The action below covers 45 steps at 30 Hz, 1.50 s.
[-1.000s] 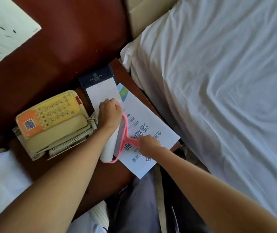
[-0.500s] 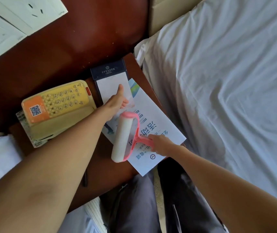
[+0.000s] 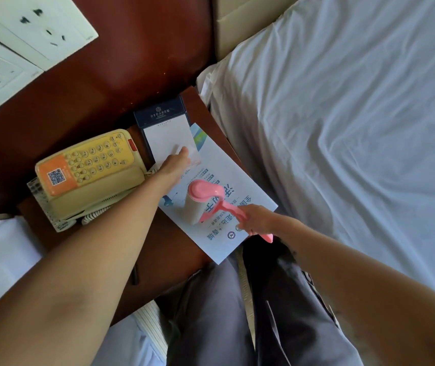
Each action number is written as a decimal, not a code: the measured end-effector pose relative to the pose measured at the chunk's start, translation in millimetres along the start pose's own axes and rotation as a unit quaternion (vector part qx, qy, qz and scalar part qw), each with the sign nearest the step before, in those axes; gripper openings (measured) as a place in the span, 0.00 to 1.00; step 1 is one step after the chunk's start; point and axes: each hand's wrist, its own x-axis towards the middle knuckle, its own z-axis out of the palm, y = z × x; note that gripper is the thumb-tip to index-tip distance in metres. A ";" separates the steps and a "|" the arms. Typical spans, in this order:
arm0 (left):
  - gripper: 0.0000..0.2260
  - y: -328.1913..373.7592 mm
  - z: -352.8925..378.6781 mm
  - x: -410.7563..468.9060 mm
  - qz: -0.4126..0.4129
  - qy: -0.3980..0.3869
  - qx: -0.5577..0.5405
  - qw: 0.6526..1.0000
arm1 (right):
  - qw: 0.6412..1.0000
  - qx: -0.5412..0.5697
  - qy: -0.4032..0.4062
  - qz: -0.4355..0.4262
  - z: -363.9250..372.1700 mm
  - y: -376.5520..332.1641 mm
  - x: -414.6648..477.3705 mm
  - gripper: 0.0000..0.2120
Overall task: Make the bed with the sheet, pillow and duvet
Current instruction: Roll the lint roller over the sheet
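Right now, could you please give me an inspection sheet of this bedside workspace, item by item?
Surface: dark wooden nightstand beside the bed.
Job's things: white sheet spread on the mattress, wrinkled; pillow and duvet not identified.
Clutter: yellow telephone, notepad and printed leaflet on the nightstand; pink lint roller over the leaflet.
Grippers: right hand grips the lint roller's handle; left hand reaches the notepad, grip unclear.
Cables: coiled phone cord beside the telephone.
Surroundings: white socket panels on the wall; white fabric at lower left.
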 end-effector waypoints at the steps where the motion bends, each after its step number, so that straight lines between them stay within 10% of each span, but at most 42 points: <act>1: 0.22 1.2 -0.2 -3.4 -0.007 0.009 -0.002 1.000 | 1.000 0.008 0.004 0.004 -3.7 0.9 -5.8 0.10; 11: 0.04 70.6 24.7 -77.6 0.093 0.010 -0.011 0.996 | 0.960 0.212 0.180 0.022 -50.3 16.0 -102.6 0.05; 29: 0.07 176.0 255.5 -278.7 0.310 -0.239 0.229 0.891 | 0.567 0.603 0.544 0.140 4.4 175.5 -300.1 0.12; 38: 0.05 145.7 383.8 -321.8 0.291 -0.253 0.343 0.856 | 0.519 0.651 0.534 0.147 35.5 304.0 -338.3 0.10; 45: 0.06 156.2 508.9 -349.4 0.274 -0.201 0.358 0.870 | 0.549 0.650 0.515 0.105 7.3 438.7 -369.6 0.08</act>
